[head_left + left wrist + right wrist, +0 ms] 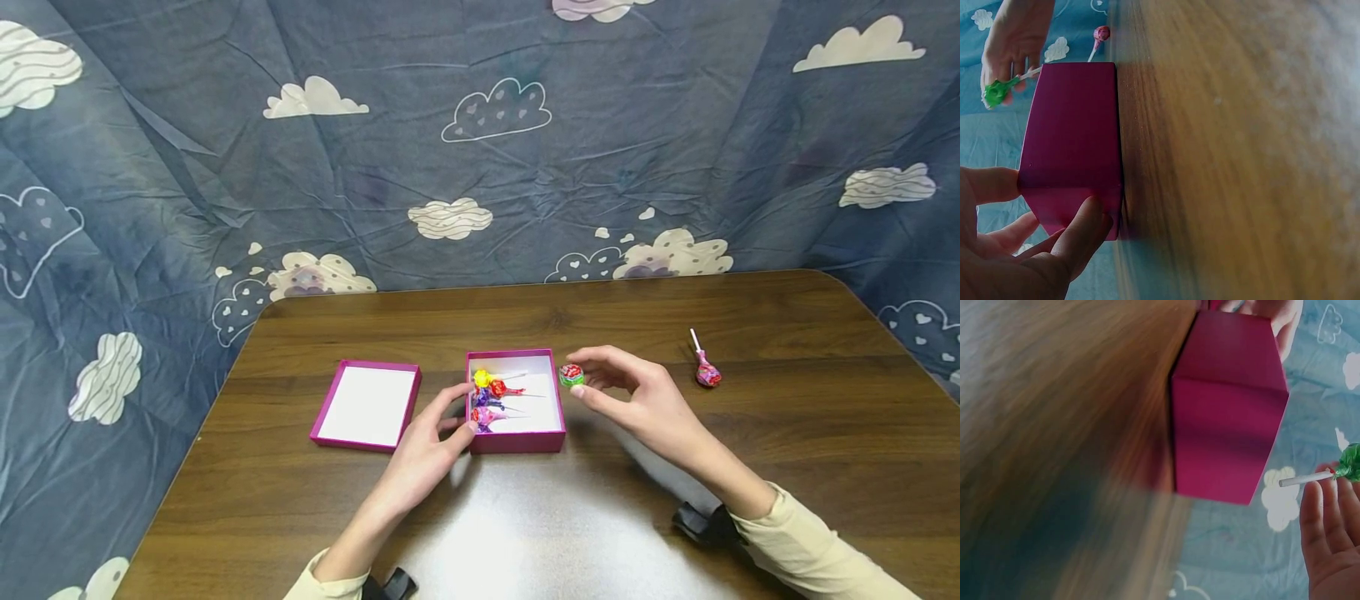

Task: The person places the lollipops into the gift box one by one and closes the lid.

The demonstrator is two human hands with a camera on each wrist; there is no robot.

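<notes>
An open magenta box [517,443] with a white inside stands on the table, several wrapped lollipops [498,388] lying along its left side with sticks pointing right. My left hand [429,450] holds the box at its left side; in the left wrist view the thumb [1082,228] presses the wall and a fingertip meets the rim. Just right of the box, my right hand [637,396] pinches a green and red lollipop [572,375] by its wrapped head between thumb and fingers. Its white stick [1304,479] points toward the box in the right wrist view.
The magenta lid [367,406] lies left of the box, white inside facing up. One pink lollipop [707,371] lies on the table to the right of my right hand. A blue cloud-patterned cloth [495,183] hangs behind the wooden table [247,500].
</notes>
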